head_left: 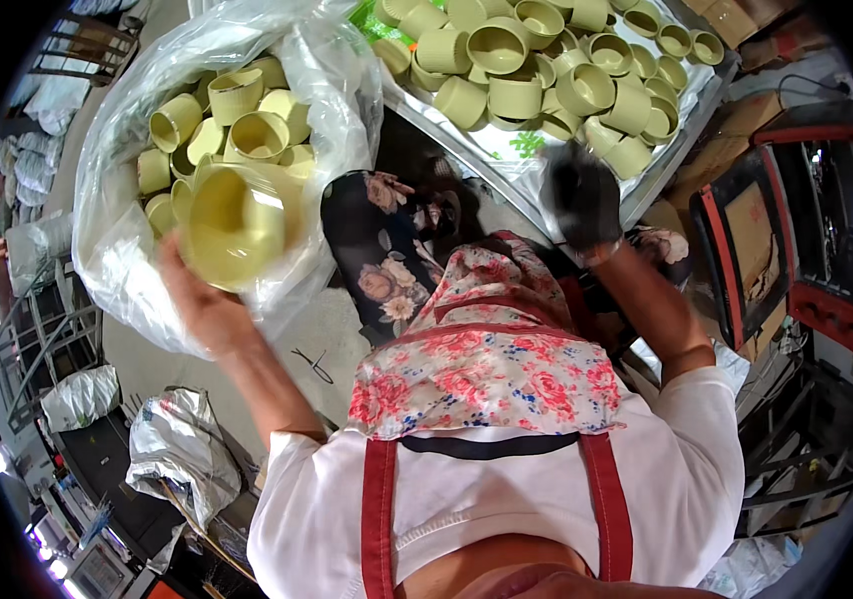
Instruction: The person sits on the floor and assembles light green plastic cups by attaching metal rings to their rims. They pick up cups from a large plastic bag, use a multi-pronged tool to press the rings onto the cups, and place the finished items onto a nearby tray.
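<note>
Grey floor point(132, 364), left grip point(199, 301) clamped on cup point(237, 230) over bag point(341, 110), right grip point(584, 195) near tray edge point(476, 164), closure unclear

Narrow gap at twelve o'clock, between the bag point(346, 90) at ten and tray point(681, 145) at one; flowered trouser leg point(386, 255) crowds its near end, cups point(586, 90) jam the tray.

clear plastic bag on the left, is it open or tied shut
Open. The clear plastic bag has its mouth spread wide, showing yellow-green cups inside; the left hand holds another cup over it.
</note>
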Available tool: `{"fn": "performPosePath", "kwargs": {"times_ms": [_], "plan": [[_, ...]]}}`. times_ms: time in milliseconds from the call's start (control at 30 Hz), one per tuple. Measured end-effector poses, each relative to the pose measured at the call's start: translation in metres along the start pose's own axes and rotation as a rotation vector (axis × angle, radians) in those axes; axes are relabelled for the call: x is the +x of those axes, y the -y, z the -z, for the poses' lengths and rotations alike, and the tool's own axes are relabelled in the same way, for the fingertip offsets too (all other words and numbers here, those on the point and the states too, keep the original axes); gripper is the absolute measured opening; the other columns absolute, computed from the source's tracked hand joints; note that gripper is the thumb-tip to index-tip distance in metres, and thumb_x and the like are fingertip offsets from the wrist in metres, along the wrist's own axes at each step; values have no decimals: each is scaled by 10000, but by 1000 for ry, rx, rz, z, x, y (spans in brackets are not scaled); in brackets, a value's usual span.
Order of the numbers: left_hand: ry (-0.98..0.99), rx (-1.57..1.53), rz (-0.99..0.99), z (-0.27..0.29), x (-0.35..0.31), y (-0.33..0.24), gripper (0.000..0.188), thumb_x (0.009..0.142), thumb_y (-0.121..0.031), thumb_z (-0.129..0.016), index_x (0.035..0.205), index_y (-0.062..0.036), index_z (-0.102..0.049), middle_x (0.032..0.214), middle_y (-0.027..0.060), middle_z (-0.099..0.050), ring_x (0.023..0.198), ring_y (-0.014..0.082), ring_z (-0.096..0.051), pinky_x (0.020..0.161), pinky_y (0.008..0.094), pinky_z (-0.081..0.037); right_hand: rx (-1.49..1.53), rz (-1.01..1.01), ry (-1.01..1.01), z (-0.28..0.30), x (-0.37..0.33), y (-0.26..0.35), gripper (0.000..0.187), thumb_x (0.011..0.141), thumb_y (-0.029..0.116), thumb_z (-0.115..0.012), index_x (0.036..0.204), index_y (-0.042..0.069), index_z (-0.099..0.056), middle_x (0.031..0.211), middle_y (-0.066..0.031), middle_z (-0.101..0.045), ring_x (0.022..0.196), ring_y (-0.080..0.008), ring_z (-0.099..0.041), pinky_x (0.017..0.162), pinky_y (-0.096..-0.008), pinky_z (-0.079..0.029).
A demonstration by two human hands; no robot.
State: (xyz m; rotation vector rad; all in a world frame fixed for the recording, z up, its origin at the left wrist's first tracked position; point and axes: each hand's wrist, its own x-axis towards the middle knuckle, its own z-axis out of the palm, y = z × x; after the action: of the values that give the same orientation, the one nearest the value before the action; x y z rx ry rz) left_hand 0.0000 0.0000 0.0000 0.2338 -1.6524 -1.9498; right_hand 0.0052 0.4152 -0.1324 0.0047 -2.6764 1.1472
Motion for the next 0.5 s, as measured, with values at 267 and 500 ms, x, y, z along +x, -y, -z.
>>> {"fn": "performPosePath", "kwargs": {"times_ms": [267,500], "plan": [[115,78,118,-16,-13,46,216,847,-152,-534,989,8,-567,1003,130,-590,940,200,-553,822,322,-440,-436,-102,244,-74,114,-147,398,898,287,-346,1176,39,-489,1204,-177,-489,1113,-309,-454,958,-381,-334],[634,53,413,-105,-59,101,67,827,-16,-542,880,11,-573,984,117,-589,860,163,-559,793,262,-435,-555,32,504,-95,124,-168,359,864,318,-434,1077,55,-554,1110,-183,-535,1033,-339,-494,893,-403,-380]]}}
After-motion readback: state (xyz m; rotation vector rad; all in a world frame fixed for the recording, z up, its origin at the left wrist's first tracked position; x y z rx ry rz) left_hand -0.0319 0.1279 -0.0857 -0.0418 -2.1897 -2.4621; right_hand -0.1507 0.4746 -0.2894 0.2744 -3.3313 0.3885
